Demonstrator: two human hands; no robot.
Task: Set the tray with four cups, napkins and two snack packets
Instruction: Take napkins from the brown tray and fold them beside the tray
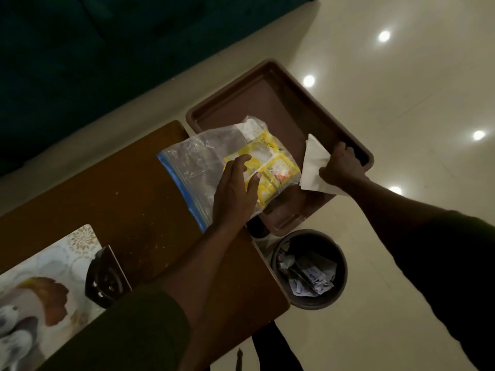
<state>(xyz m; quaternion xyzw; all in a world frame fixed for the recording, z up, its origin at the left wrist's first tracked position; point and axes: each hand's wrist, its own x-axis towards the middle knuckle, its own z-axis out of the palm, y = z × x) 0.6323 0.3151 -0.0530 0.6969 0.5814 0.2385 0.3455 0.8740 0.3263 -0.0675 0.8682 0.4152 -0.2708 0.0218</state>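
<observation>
Scene: a person is standing over a dim wooden surface [128,183], working at a brown plastic tray [267,103] that is overhanging the surface's edge above the tiled floor.
Left hand: the left hand [235,188] is resting, fingers spread, on a clear zip-top bag [198,162], pressing it down rather than gripping it.
Right hand: the right hand [341,167] is clenching a white paper napkin [313,167] against the tray's near rim.
Risk, tray: much of the tray appears to be hanging past the edge; pressure from either hand may be enough to tip it.
Risk, napkin: a waste bin [309,269] is sitting just below; a dropped napkin could be landing in it.
Risk, bag: the slick bag could be sliding off under the flat palm.
Snack packets: the yellow snack packets [273,167] are lying inside the bag, over the tray's near end, glossy and crumpled; how many cannot be told.
Cups: none in view.
</observation>
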